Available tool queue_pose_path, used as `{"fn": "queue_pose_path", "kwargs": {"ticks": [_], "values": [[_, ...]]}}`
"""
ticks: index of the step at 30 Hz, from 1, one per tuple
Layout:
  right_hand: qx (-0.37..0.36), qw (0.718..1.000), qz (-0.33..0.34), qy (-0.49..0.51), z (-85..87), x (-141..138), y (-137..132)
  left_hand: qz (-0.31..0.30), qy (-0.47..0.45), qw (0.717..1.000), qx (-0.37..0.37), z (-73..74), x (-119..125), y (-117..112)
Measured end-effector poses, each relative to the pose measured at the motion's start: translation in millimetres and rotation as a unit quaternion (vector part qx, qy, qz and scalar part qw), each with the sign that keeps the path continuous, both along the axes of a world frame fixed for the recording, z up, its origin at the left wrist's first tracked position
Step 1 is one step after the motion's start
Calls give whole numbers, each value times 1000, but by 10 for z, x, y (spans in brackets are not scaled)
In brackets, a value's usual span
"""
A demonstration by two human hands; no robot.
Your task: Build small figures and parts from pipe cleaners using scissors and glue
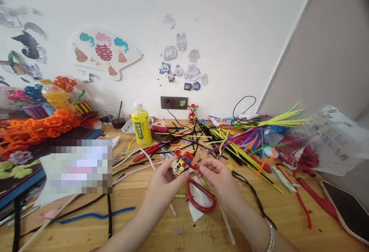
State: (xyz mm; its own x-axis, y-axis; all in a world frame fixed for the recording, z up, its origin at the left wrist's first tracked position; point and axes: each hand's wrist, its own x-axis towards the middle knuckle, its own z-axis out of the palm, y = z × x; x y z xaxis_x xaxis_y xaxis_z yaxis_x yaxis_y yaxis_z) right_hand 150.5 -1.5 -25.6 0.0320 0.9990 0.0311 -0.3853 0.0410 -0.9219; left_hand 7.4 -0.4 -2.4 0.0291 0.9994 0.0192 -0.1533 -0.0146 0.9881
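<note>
My left hand (163, 181) grips a small pipe-cleaner figure (181, 164) with a cream-and-yellow face and a red headpiece. Its fingers cover part of the figure. My right hand (215, 179) pinches a red pipe cleaner (192, 166) at the figure's side, with the fingertips of both hands close together. A long length of the red stem hangs below them in a loop (201, 200), over a white paper scrap (198, 202). Both hands are above a wooden table (161, 229) scattered with loose pipe cleaners.
A heap of black, yellow and purple pipe cleaners (230, 142) lies ahead to the right. A yellow drink bottle (141, 124) stands ahead to the left. Orange pipe-cleaner flowers (43, 129) lie farther left. A phone (347, 209) rests at the right edge.
</note>
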Motion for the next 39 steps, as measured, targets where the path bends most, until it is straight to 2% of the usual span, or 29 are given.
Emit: {"fn": "queue_pose_path", "kwargs": {"ticks": [6,23,39], "values": [[-1,999,28,43,-47,0,-1,1,-14,1000,-7,31,-12,3],[33,993,-15,-116,32,-7,-54,4,9,1000,23,1,-1,1],[17,992,-40,-118,46,-23,-56,7,41,999,34,-35,6,-4]]}}
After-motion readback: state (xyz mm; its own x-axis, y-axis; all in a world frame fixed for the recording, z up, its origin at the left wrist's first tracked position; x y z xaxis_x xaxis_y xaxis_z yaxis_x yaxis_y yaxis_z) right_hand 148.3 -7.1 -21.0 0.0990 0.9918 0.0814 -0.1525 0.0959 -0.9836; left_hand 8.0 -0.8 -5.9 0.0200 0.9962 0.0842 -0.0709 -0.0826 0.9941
